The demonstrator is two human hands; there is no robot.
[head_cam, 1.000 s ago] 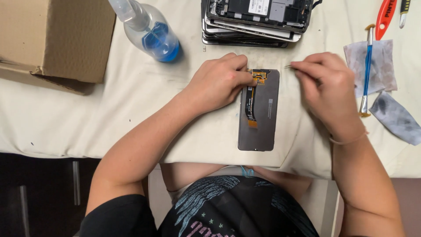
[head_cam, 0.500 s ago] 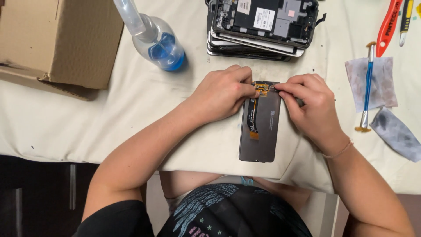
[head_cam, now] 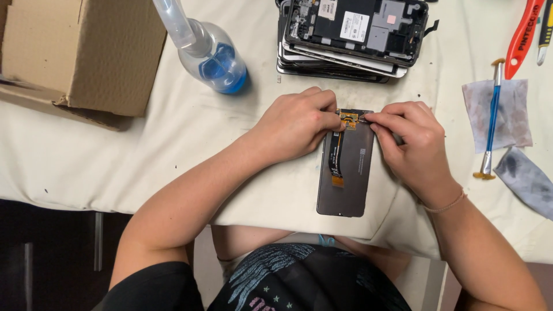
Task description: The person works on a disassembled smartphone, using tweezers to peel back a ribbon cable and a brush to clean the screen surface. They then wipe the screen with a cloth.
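A dark phone screen panel (head_cam: 352,175) lies face down on the cream cloth-covered table (head_cam: 144,155), with an orange and black flex cable (head_cam: 336,155) along its back. My left hand (head_cam: 296,124) presses its fingertips on the panel's top left corner, beside the orange connector (head_cam: 348,118). My right hand (head_cam: 412,141) pinches thin metal tweezers (head_cam: 368,120), whose tip touches that connector at the panel's top edge.
A stack of opened phone frames (head_cam: 351,34) sits just behind the hands. A clear bottle with blue liquid (head_cam: 210,52) and a cardboard box (head_cam: 80,52) stand at the left. At the right lie a blue-handled brush (head_cam: 491,121), grey wipes (head_cam: 527,178) and a red-handled tool (head_cam: 523,34).
My right hand has moved left from beside the panel onto its top edge, bringing the tweezers to the connector. My left hand stays on the panel's corner.
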